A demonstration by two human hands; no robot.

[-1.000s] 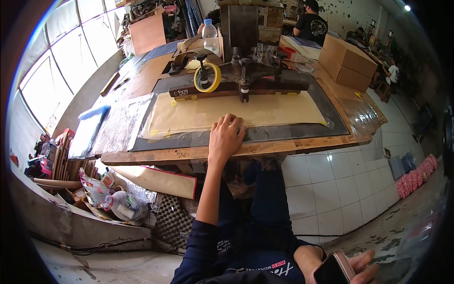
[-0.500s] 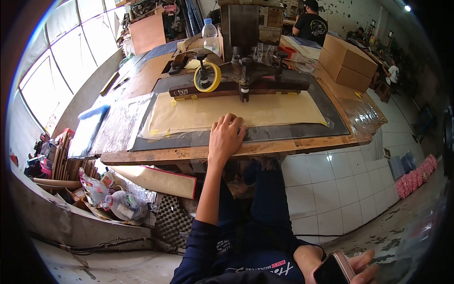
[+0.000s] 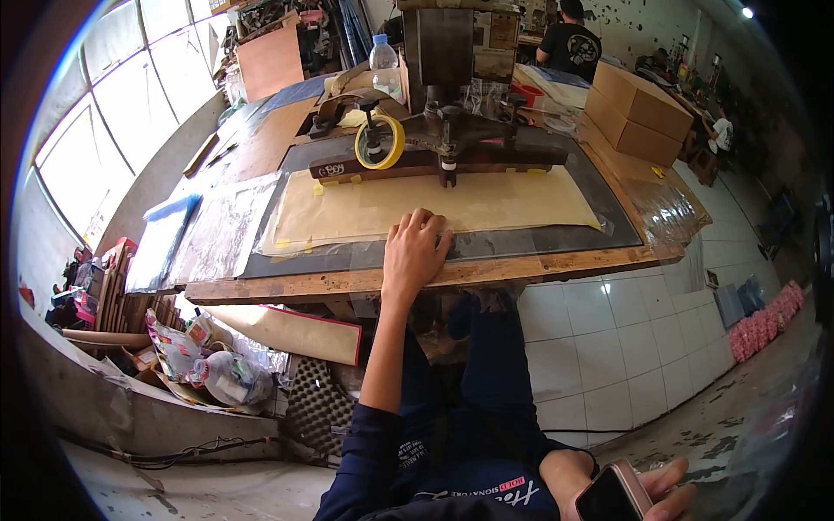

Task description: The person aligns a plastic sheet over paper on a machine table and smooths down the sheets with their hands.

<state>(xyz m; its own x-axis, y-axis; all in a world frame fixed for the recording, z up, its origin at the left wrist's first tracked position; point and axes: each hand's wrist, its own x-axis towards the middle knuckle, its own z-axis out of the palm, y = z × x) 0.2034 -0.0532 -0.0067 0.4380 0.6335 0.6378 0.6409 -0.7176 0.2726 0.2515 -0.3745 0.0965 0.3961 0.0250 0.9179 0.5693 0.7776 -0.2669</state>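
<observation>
My left hand (image 3: pixel 417 253) rests palm down on the front edge of the tan sheet (image 3: pixel 391 208) and the dark mat (image 3: pixel 556 246), its fingers loosely spread and holding nothing. At the bottom right, my right hand (image 3: pixel 665 493) is wrapped round a phone (image 3: pixel 615 495) with a pinkish edge and a dark screen. Behind the sheet, a dark metal bar (image 3: pixel 486 160) of a press (image 3: pixel 443 52) lies across the mat. A roll of yellow tape (image 3: pixel 399 143) hangs on a bolt of the press.
Cardboard boxes (image 3: pixel 638 113) stand at the table's right. A plastic bottle (image 3: pixel 383 65) is behind the tape. Plastic sheets (image 3: pixel 217 221) lie on the left. A person in black (image 3: pixel 570 43) and another person (image 3: pixel 722 133) are farther back. Bags (image 3: pixel 230 378) lie below left.
</observation>
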